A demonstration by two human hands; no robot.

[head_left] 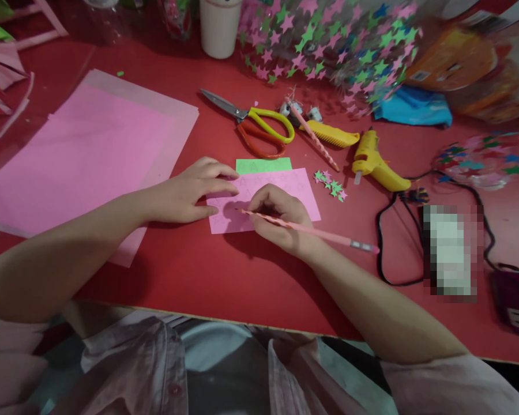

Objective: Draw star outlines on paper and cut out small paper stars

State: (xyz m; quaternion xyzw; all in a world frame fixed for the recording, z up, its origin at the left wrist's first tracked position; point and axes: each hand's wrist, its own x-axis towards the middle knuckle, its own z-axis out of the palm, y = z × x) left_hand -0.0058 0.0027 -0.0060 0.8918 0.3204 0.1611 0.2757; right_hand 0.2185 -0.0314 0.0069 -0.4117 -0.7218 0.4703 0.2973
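A small pink paper sheet (pixel 303 193) with faint pencilled star outlines lies on the red table (pixel 199 276). My left hand (pixel 190 190) rests flat on the sheet's left edge, fingers stretched out. My right hand (pixel 281 222) is closed round a pink pencil (pixel 324 235), its tip touching the sheet. A green paper strip (pixel 263 165) sticks out from under the sheet's far edge. A few small cut-out paper stars (pixel 331 184) lie just to the right of it.
Large pink sheets (pixel 82 155) lie at the left. Scissors (pixel 255 121), a second pink pencil (pixel 313 135), a yellow comb-like tool (pixel 333 136), a yellow glue gun (pixel 374 164) with black cord (pixel 387 242) lie beyond. A white cup (pixel 219 26) and star-covered object (pixel 328 40) stand behind.
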